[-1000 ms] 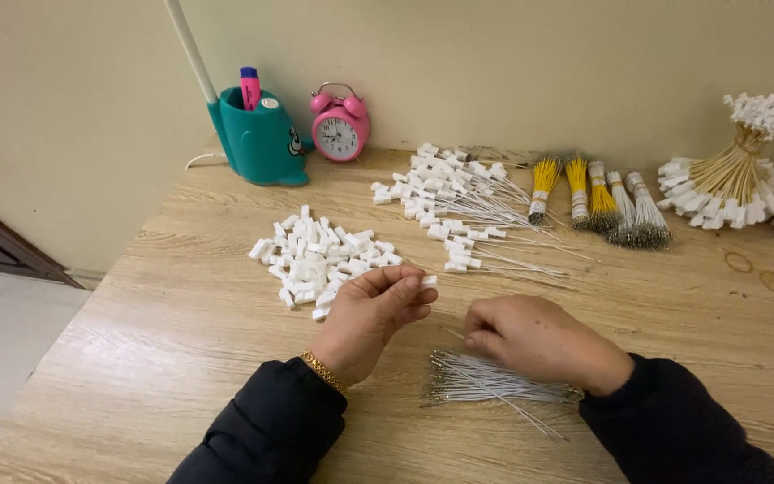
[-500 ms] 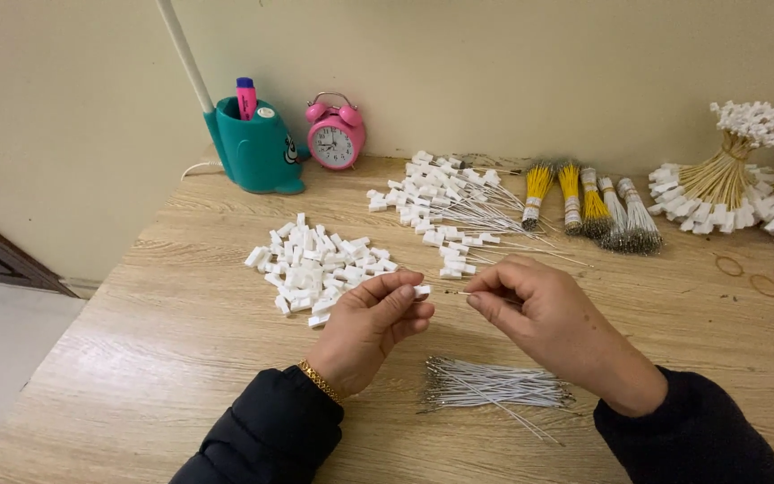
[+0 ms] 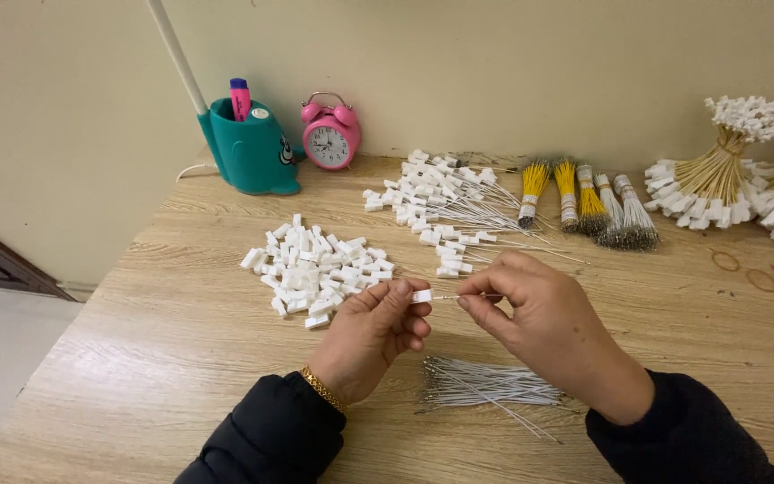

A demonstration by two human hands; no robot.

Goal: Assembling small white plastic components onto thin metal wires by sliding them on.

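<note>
Teal pen holder [image 3: 253, 148], pink alarm clock [image 3: 331, 134] at desk [image 3: 136, 358] rear. White connector pile [image 3: 320, 273] left. Left hand [image 3: 371, 333] pinches small white connector [image 3: 421, 296]; right hand [image 3: 539, 327] pinches thin wire [image 3: 459, 297] at it. Loose wires [image 3: 485, 387] below.

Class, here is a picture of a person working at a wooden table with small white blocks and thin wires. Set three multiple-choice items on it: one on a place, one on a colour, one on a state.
1. Where does the loose wire bundle lie?
A. beside the clock
B. on the table just below the hands
C. inside the teal holder

2. What colour is the clock?
A. pink
B. yellow
C. white

3. What does the left hand hold?
A. nothing
B. a marker
C. a small white block pinched in its fingertips

Answers:
1 B: the bundle lies between the two forearms, near the table's front edge.
2 A: its case and bells are pink.
3 C: the block sits between thumb and fingers, with the right hand holding a thin wire to it.
</note>
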